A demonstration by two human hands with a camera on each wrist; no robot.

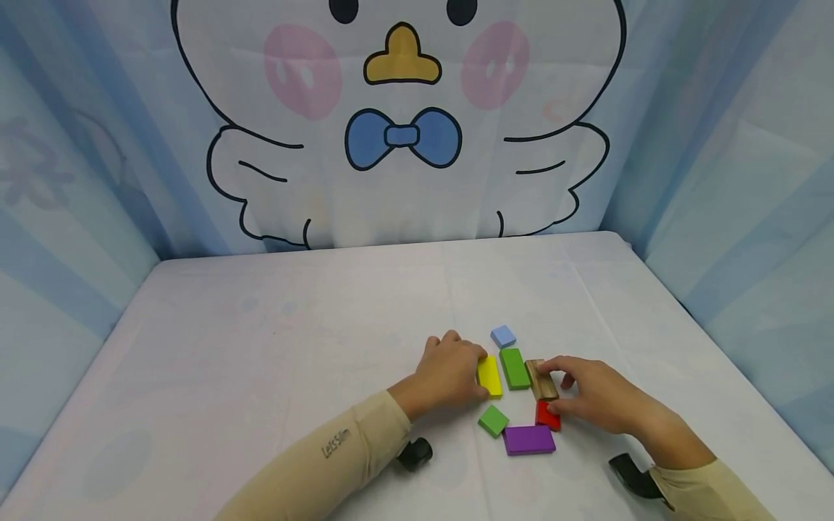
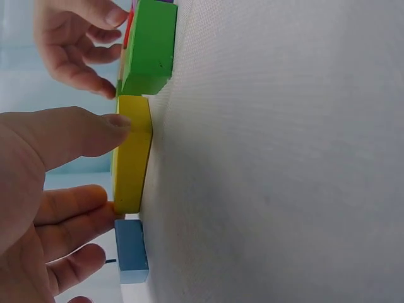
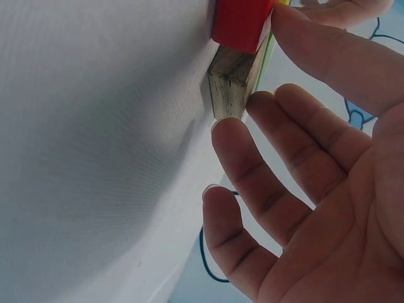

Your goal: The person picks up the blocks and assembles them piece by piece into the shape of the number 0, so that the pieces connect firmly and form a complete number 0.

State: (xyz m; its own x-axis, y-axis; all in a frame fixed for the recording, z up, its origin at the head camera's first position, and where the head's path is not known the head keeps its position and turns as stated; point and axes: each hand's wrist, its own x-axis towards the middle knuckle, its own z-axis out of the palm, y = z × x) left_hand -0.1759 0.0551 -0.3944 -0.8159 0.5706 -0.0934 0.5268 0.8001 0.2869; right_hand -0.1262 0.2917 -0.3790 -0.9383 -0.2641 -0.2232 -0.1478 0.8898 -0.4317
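Observation:
My left hand (image 1: 449, 370) pinches a yellow block (image 1: 490, 376) lengthwise. Its thumb presses the near end, and fingertips meet the far end in the left wrist view. A green rectangular block (image 1: 515, 369) lies just right of the yellow one, with a natural wood block (image 1: 542, 380) beyond it. My right hand (image 1: 599, 394) reaches in from the right, fingers loosely bent. Its index fingertip is at the wood block's far end, and its thumb tip touches a small red block (image 3: 243, 25). The red block sits against the wood block's near end.
A small blue block (image 1: 503, 336) lies behind the green rectangle. In front are a small green block (image 1: 493, 420) and a purple rectangular block (image 1: 530, 440), close together. White cloth covers the table (image 1: 260, 347); a printed curtain (image 1: 404, 195) rises at its back edge.

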